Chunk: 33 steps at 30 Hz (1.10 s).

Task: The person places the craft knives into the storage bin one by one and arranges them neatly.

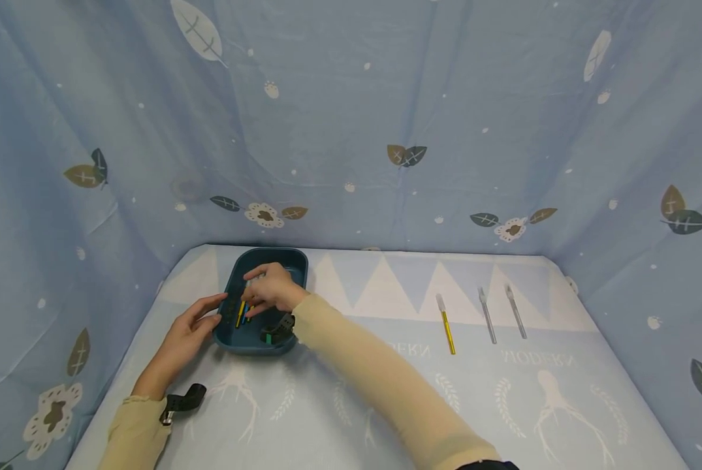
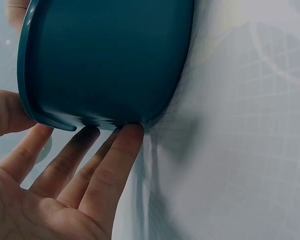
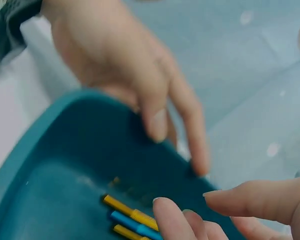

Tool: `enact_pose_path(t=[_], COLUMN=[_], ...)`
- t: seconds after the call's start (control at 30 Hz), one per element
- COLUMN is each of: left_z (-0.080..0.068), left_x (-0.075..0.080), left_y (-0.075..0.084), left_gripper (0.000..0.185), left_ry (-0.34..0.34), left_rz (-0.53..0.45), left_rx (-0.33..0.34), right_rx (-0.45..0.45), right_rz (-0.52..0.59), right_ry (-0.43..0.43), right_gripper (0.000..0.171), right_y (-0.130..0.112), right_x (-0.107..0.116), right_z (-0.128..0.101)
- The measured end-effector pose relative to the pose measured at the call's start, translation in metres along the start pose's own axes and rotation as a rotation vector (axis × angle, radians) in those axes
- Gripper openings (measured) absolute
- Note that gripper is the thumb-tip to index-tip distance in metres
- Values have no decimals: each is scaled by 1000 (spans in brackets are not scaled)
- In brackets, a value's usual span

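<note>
Your left grip (image 1: 187,331) pinched the wall of the blue-green tray (image 1: 253,347), thumb over the rim and fingers set against the outside. Your right grip (image 1: 277,287) was inside the tray, thumb and fingertips a little apart in its own wrist view; you could not tell there whether it pinched anything, since the fingers hid the far ends of the tools. The tray sat at your eleven o'clock on the counter (image 1: 303,418), with a yellow tool (image 3: 121,206) and a blue tool (image 3: 127,220) on its floor, a second yellow one beside them.

The handling called for a light, steady left hold between eight and nine o'clock on the tray, enough to stop it sliding without tipping it. Your right fingers did best staying low, keeping the handles parallel; the dark wrist mount (image 1: 277,330) at the tray's five o'clock could have knocked the near wall.

Only the head view showed the yellow capped tool (image 1: 448,331) and two silver ones (image 1: 488,317), lying apart between one and two o'clock. The left wrist view alone showed your fingers spread along the outer wall, but nothing of the tray's inside. The right wrist view gave the near handle ends most clearly.
</note>
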State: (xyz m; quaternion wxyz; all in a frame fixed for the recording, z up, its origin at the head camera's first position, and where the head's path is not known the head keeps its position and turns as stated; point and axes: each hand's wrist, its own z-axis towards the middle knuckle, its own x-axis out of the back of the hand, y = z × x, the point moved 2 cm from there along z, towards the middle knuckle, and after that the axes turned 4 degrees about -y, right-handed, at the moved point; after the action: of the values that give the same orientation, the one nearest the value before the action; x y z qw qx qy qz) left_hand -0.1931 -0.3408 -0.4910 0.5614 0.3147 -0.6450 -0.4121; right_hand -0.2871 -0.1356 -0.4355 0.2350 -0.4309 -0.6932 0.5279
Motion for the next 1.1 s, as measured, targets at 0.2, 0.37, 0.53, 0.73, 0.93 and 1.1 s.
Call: enact_pose_path(t=[0.2, 0.37, 0.53, 0.73, 0.93, 1.1], left_z=[0, 0, 0, 2, 1, -1], left_x=[0, 0, -1, -1, -1, -1], left_y=[-2, -1, 0, -1, -1, -2], left_gripper=[54, 53, 54, 52, 53, 54], left_ry=[-1, -1, -3, -3, -2, -1], left_rz=[13, 10, 5, -10, 1, 10], left_rx=[0, 7, 6, -6, -19, -15], right_rx=[40, 66, 89, 128, 162, 185], right_rz=[-31, -74, -92, -107, -133, -131], right_ry=[-83, -128, -168, -214, -253, -273], right_gripper=[47, 44, 42, 43, 41, 39], right_y=[-20, -33, -44, -53, -58, -61], right_x=[-1, -2, -1, 7, 14, 15], right_z=[-15, -28, -42, -62, -81, -96])
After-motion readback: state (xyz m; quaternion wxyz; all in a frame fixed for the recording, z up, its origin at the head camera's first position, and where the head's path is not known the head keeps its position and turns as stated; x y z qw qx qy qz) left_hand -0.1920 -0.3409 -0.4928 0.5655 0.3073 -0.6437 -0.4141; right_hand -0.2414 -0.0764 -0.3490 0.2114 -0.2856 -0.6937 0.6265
